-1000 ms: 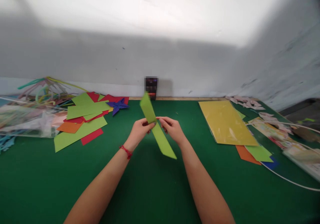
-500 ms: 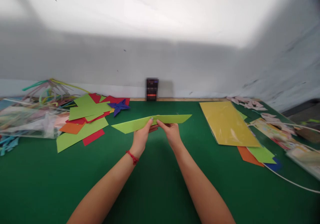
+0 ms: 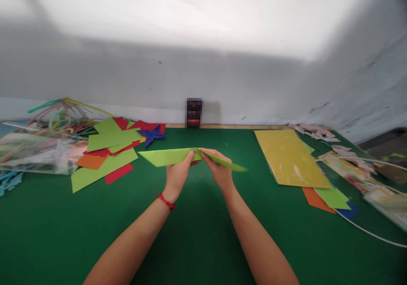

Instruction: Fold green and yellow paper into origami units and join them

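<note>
A long folded strip of light green paper (image 3: pixel 167 156) is held up above the green table, bent near its middle. My left hand (image 3: pixel 178 171) pinches it just left of the bend, thumb on the near face, with a red cord bracelet (image 3: pixel 166 202) round the wrist. Close beside it, my right hand (image 3: pixel 220 170) pinches the paper right of the bend. The right half of the strip slopes down over the fingers of that hand, its tip smeared by motion. Both hands' other fingers are partly hidden behind the paper.
Loose green, red and orange paper sheets (image 3: pixel 114 141) lie at the left, with a folded blue paper star (image 3: pixel 153 135) beside them. Further left is a clear plastic bag (image 3: pixel 41 157). A yellow sheet pack (image 3: pixel 291 157) lies right. A dark, blurred-out object (image 3: pixel 193 113) stands against the wall.
The right half of the green paper has swung down and towards me, sharpening the bend in the middle. The left half has levelled out. Both hands keep their hold.
</note>
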`<state>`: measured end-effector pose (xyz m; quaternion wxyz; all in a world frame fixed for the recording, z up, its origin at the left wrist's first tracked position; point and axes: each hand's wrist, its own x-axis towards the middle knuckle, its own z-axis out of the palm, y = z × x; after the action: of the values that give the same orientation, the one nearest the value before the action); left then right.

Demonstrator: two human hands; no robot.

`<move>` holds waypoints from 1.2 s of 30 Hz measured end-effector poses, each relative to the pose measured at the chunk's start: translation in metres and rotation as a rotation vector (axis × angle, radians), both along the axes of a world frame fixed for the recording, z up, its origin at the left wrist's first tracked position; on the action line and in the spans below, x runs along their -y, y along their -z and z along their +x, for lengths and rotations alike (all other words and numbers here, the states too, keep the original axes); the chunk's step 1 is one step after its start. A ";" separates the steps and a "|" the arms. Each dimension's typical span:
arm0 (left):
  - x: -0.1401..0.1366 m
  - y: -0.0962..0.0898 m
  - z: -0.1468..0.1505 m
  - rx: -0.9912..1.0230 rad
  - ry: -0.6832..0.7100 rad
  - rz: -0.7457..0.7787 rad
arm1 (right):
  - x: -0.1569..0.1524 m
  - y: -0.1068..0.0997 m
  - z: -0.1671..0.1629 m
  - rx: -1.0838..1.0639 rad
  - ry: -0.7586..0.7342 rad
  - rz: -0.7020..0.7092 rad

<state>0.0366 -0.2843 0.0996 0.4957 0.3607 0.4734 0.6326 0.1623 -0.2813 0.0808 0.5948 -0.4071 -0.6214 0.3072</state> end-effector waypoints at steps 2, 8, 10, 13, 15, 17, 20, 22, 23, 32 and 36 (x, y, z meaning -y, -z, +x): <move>0.001 -0.003 0.000 0.015 -0.007 -0.008 | 0.004 -0.003 0.004 0.100 -0.067 0.073; 0.004 -0.007 -0.002 0.045 0.042 0.023 | 0.009 -0.012 0.007 0.143 -0.091 0.126; 0.004 -0.008 -0.002 0.073 0.069 0.033 | 0.007 -0.011 0.004 0.104 -0.085 0.132; 0.005 -0.008 -0.002 0.119 0.069 0.015 | 0.004 -0.005 -0.001 0.066 -0.060 0.128; 0.004 -0.010 -0.001 0.141 0.051 -0.007 | 0.004 -0.003 -0.002 0.059 -0.061 0.130; 0.004 -0.011 -0.002 0.163 0.052 -0.025 | 0.006 -0.004 -0.001 0.070 -0.059 0.143; 0.004 -0.012 -0.003 0.182 0.061 -0.051 | 0.011 -0.009 0.005 0.202 -0.095 0.148; 0.003 -0.011 -0.003 0.180 0.061 -0.056 | 0.013 -0.013 0.010 0.318 -0.130 0.170; 0.003 -0.011 -0.004 0.176 0.060 -0.055 | 0.013 -0.013 0.012 0.364 -0.138 0.196; 0.003 -0.005 -0.003 0.199 0.036 -0.099 | 0.006 -0.010 0.012 0.533 -0.094 0.332; 0.003 -0.004 -0.001 0.238 0.032 -0.099 | 0.007 -0.009 0.011 0.566 -0.076 0.347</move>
<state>0.0354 -0.2875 0.1039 0.5755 0.2655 0.4362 0.6387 0.1734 -0.2887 0.0898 0.4473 -0.3455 -0.8196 0.0938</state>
